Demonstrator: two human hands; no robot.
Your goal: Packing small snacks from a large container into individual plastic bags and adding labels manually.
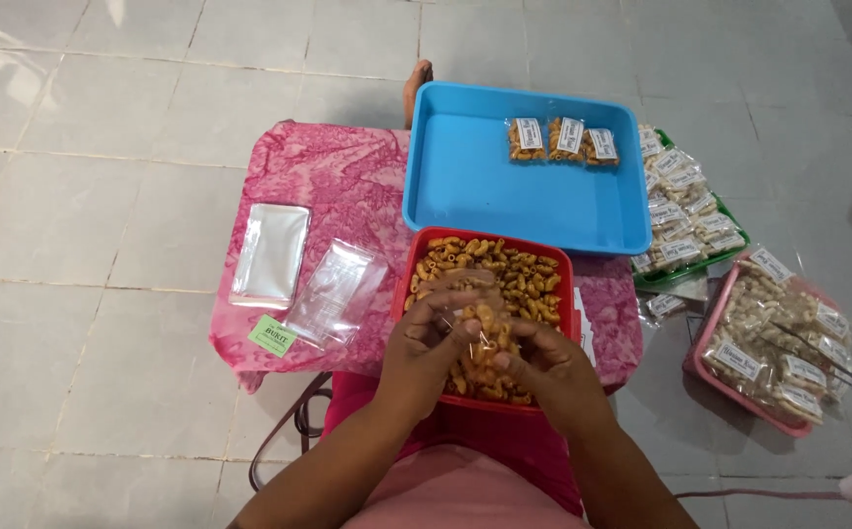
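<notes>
Seen from above, a person is sitting on a tiled floor (pixel 73 216) at a low table (pixel 338 176) covered in pink patterned cloth. Both hands are meeting over the near end of a red tub (pixel 563 269) full of orange-brown macaroni snacks (pixel 504 269). The left hand (pixel 426 343) and right hand (pixel 548 367) are curled inward, fingertips almost touching, pinching a small clear bag (pixel 485 343) partly filled with the snacks. The bag is hanging between the hands, directly above the tub, its long axis running away from the person. Neither hand is nearer; they are sharing it evenly.

Just beyond the tub, further from the person, a blue tray (pixel 485 196) is holding three sealed, labelled packets (pixel 561 140) in its far right corner. To the left of the hands, empty clear bags (pixel 333 289), a flat stack of bags (pixel 271 253) and a green label (pixel 273 335) are lying on the cloth. To the right, on the floor, a green tray (pixel 730 250) and a pink tray (pixel 710 333) are piled with finished packets.
</notes>
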